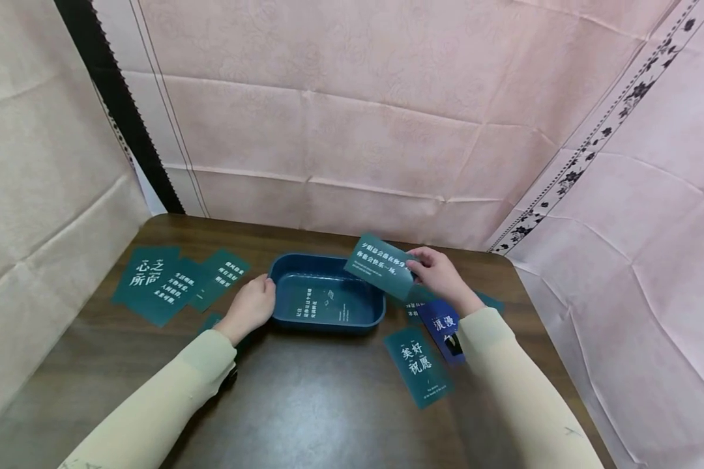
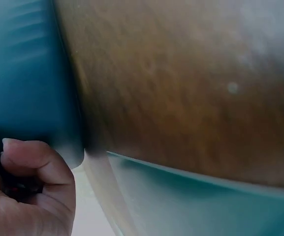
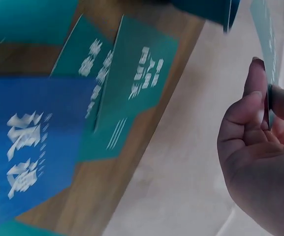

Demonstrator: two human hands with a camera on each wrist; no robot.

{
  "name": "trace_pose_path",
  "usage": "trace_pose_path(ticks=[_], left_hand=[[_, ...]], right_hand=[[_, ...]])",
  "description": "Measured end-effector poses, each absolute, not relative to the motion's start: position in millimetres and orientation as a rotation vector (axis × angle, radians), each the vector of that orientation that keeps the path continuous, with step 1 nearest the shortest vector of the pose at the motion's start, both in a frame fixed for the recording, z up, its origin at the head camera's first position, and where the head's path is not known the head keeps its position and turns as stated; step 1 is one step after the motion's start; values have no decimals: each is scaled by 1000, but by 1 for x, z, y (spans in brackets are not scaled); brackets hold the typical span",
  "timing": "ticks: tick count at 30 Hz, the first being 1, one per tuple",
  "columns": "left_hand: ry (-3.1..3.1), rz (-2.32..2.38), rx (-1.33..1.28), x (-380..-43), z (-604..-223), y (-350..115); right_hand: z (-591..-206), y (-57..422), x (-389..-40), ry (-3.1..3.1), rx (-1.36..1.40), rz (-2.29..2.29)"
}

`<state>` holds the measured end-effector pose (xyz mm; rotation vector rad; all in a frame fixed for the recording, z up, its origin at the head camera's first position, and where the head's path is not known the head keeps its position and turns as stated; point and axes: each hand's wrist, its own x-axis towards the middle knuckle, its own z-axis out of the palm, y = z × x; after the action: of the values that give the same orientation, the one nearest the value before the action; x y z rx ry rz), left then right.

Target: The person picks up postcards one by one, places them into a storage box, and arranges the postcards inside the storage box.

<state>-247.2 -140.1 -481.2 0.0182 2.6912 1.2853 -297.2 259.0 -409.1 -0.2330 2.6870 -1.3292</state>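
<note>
A dark blue rectangular tray (image 1: pixel 328 324) with raised walls stands on the table, a green card (image 1: pixel 322 303) with white writing lying inside it. My left hand (image 1: pixel 249 307) grips the tray's left end; in the left wrist view its fingers curl at the tray wall (image 2: pixel 28 73). Over the tray's right end, my right hand (image 1: pixel 440 273) pinches a green card (image 1: pixel 381 266) by its right edge between thumb and fingers. The right wrist view shows that held card (image 3: pixel 266 44) nearly edge-on.
Several green cards (image 1: pixel 167 290) overlap on the table's left side. Right of the tray lie a green card (image 1: pixel 418 368), a blue card (image 1: pixel 440 326) and more green cards partly under my right arm. Pink patterned cloth (image 1: pixel 328 130) hangs behind the brown table (image 1: pixel 305 404).
</note>
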Motion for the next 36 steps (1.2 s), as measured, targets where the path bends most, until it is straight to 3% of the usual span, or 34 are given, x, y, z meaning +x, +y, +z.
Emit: trace_pose_path(ticks=[7, 16, 36], left_hand=[[2682, 1259, 5, -247, -482, -140], [2615, 1207, 2, -246, -477, -142], [2568, 1284, -16, -243, -476, -137]], right_hand=[[-409, 217, -301, 2675, -413, -1156], [-415, 174, -300, 2726, -414, -878], [-435, 132, -290, 2929, -530, -250]])
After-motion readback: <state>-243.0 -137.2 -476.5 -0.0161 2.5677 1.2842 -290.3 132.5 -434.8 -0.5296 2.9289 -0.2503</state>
